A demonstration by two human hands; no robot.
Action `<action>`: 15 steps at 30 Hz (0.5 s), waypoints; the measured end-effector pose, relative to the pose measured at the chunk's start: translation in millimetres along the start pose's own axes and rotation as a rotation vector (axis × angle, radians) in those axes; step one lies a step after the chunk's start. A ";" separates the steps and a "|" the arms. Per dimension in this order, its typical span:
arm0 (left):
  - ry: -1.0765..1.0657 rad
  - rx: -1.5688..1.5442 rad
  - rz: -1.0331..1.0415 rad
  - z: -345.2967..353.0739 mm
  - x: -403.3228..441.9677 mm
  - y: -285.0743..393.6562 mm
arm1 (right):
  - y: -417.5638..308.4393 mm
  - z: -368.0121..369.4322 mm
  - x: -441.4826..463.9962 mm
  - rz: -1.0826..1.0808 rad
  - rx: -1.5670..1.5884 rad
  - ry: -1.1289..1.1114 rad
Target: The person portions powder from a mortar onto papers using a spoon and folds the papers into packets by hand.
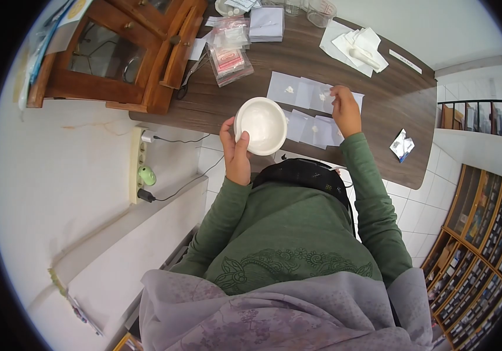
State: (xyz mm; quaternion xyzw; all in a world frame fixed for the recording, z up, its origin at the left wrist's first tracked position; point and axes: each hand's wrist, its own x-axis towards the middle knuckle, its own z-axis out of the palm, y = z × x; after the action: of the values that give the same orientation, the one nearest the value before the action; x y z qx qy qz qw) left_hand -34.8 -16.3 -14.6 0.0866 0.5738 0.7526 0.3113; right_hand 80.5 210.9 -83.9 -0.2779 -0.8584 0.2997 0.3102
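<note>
The left hand (237, 155) was grasping a white bowl (261, 126), with the thumb on its rim and the other fingers around its outer side. The bowl was held tilted over the near edge of the counter (397, 111), and its inside faced upward. The right hand (345, 108) was above the paper sheets (307, 88), its fingers bent and close together; I cannot tell whether they pinched something. These sheets lay overlapping in two rows toward the near edge, and small heaps of white powder (289, 90) were on several of them. A torn packet (402, 145) lay close to the right edge. Toward the far edge there were folded white cloths (361, 47), perhaps of paper, and a white stack (266, 24). Plastic bags (227, 58) lay near the wooden cabinet (93, 83) at the left end.
</note>
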 end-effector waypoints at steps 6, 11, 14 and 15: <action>-0.009 -0.086 -0.094 0.1 2.0 2.8 | -60.9 -25.7 2.0 0.326 0.728 0.078; -0.056 -0.037 -0.114 9.2 -1.4 4.8 | -104.3 -26.9 -0.8 0.264 0.864 -0.184; -0.108 0.054 -0.049 14.1 -4.2 3.7 | -115.4 -18.2 -1.4 0.165 0.755 -0.233; -0.119 0.104 -0.021 17.5 -6.1 6.1 | -116.7 -13.4 -2.0 0.140 0.720 -0.218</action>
State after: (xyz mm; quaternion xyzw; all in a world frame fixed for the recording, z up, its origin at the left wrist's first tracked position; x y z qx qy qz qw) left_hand -23.8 -6.5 -2.0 0.1411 0.5934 0.7120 0.3480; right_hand 57.2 136.4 3.9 -0.1755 -0.7050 0.6304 0.2736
